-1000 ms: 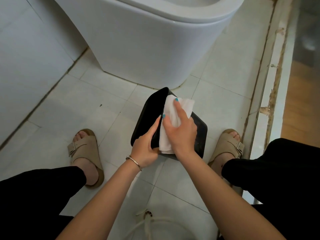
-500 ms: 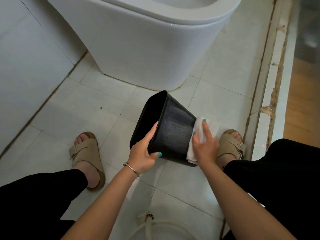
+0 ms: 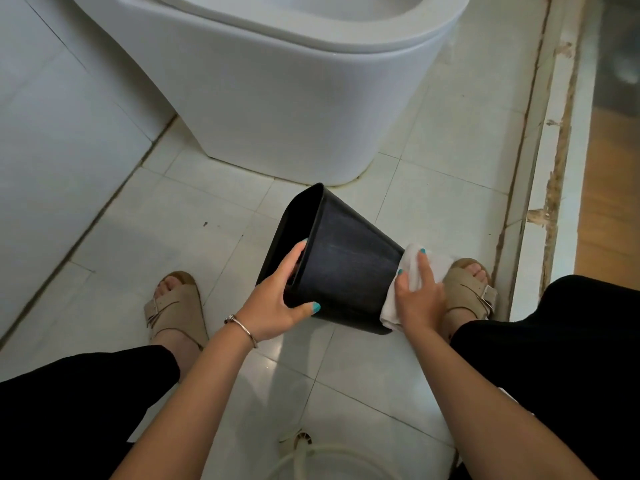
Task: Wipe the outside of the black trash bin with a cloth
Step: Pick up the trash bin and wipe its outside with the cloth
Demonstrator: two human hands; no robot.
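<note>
The black trash bin (image 3: 349, 268) is tipped on its side above the tiled floor, its open mouth facing left and its base to the right. My left hand (image 3: 273, 306) grips the rim, fingers inside and thumb on the outer wall. A white cloth (image 3: 437, 263) lies against the bin's base end. My right hand (image 3: 419, 299) presses it there with fingers laid flat over it. Part of the cloth hangs below my palm.
A white toilet (image 3: 284, 98) stands just beyond the bin. A tiled wall (image 3: 52, 133) rises on the left. A worn door threshold (image 3: 540, 168) runs along the right. My sandalled feet (image 3: 173, 306) (image 3: 467, 289) flank the bin. A white hose (image 3: 311, 455) lies near me.
My right hand slid the cloth from the bin's upper side down along the wall to its base end. The bin turned so its side wall now faces up. My left hand kept the rim.
</note>
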